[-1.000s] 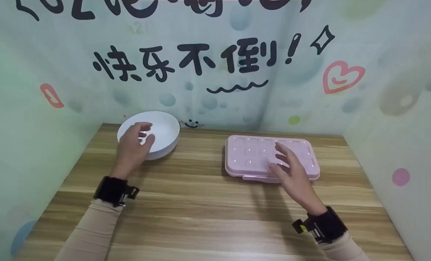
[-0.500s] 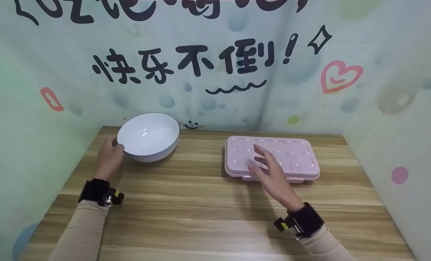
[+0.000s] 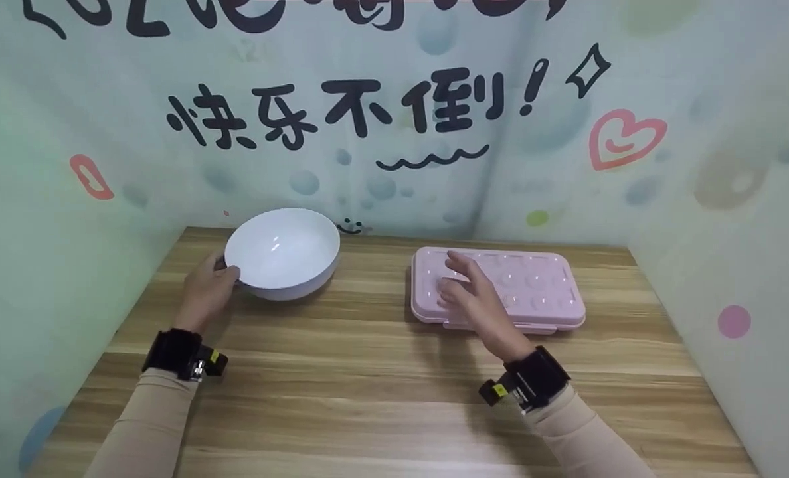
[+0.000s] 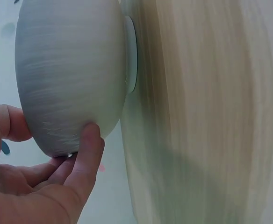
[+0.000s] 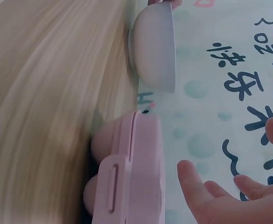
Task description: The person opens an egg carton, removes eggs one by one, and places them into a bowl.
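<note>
A white bowl (image 3: 285,255) stands upright at the back left of the table. My left hand (image 3: 205,292) grips its left side, the thumb at the rim and the fingers against the outer wall. The left wrist view shows those fingers (image 4: 87,144) bent along the outside of the bowl (image 4: 71,74). My right hand (image 3: 479,302) hovers over the left part of a pink lidded egg box (image 3: 540,285), fingers loosely bent and holding nothing. From the right wrist, a gap shows between the hand (image 5: 234,203) and the lid of the closed egg box (image 5: 146,177).
The wood-grain table (image 3: 341,398) extends toward me from both things. A printed cloth backdrop (image 3: 368,192) with black writing rises right behind it, and pale side walls (image 3: 726,265) flank the table. Bare tabletop lies between the bowl and the box.
My left hand has gone from above the bowl to its left side and taken hold of it. The bowl has shifted slightly right. My right hand has moved left over the egg box.
</note>
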A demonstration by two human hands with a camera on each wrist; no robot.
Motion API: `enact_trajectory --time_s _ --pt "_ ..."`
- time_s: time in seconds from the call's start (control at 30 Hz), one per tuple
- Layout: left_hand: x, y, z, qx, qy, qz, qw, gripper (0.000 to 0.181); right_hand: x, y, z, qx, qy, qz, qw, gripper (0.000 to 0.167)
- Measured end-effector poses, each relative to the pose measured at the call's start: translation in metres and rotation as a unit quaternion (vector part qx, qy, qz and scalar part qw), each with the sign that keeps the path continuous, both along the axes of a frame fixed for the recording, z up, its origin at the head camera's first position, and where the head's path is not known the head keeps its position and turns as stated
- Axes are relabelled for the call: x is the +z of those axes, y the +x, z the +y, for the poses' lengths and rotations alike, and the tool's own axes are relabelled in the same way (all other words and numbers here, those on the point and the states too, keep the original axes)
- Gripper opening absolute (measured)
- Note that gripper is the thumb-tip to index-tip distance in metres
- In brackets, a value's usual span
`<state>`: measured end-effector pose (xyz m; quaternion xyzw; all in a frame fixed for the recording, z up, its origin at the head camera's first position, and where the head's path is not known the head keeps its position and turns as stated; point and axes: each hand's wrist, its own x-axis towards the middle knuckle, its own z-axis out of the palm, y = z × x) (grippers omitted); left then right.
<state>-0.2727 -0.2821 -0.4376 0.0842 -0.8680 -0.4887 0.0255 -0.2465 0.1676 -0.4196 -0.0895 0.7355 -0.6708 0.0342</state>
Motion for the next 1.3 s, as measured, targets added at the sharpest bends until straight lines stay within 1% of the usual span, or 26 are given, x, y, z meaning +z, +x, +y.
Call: enact_trajectory --time_s 0.13,0.3,0.37,0.53,0.6,0.7,0.8,0.87,1.03,1.13,1.3 --pt "-0.001 0.006 0.010 -0.024 -0.012 0.012 0.9996 0.066 0.005 -0.006 -0.017 0.013 -0.010 -0.016 0.9997 0.069" --pt "-0.002 0.012 0.025 -0.049 -0.019 0.016 0.9985 0.065 0.009 -0.006 -0.040 0.038 0.003 -0.030 0.9988 0.073" --pt "-0.003 0.014 0.030 -0.057 -0.022 0.015 0.9980 0.064 0.009 -0.005 -0.048 0.045 0.003 -0.045 0.9980 0.076" --pt "-0.007 0.017 0.041 -0.076 -0.034 0.018 0.9964 0.060 0.001 -0.004 -0.066 0.041 0.045 -0.060 0.9963 0.084" --pt "-0.008 0.020 0.043 -0.082 -0.033 0.019 0.9959 0.058 -0.004 -0.004 -0.071 0.046 0.064 -0.056 0.9953 0.087" --pt "-0.009 0.023 0.045 -0.089 -0.031 0.021 0.9953 0.056 -0.011 -0.003 -0.077 0.056 0.070 -0.063 0.9939 0.089" --pt "-0.008 0.026 0.048 -0.095 -0.025 0.022 0.9949 0.057 -0.018 -0.002 -0.080 0.056 0.063 -0.074 0.9937 0.090" --pt "-0.008 0.028 0.050 -0.097 -0.026 0.024 0.9947 0.058 -0.023 -0.002 -0.081 0.058 0.046 -0.080 0.9940 0.092" --pt "-0.008 0.034 0.052 -0.105 -0.031 0.029 0.9936 0.057 -0.030 0.001 -0.084 0.075 0.006 -0.068 0.9949 0.089" --pt "-0.006 0.039 0.054 -0.111 -0.027 0.031 0.9930 0.058 -0.030 0.005 -0.086 0.071 0.009 -0.055 0.9960 0.085" --pt "-0.003 0.045 0.053 -0.116 -0.029 0.033 0.9923 0.060 -0.032 0.010 -0.087 0.061 0.027 -0.051 0.9965 0.082"
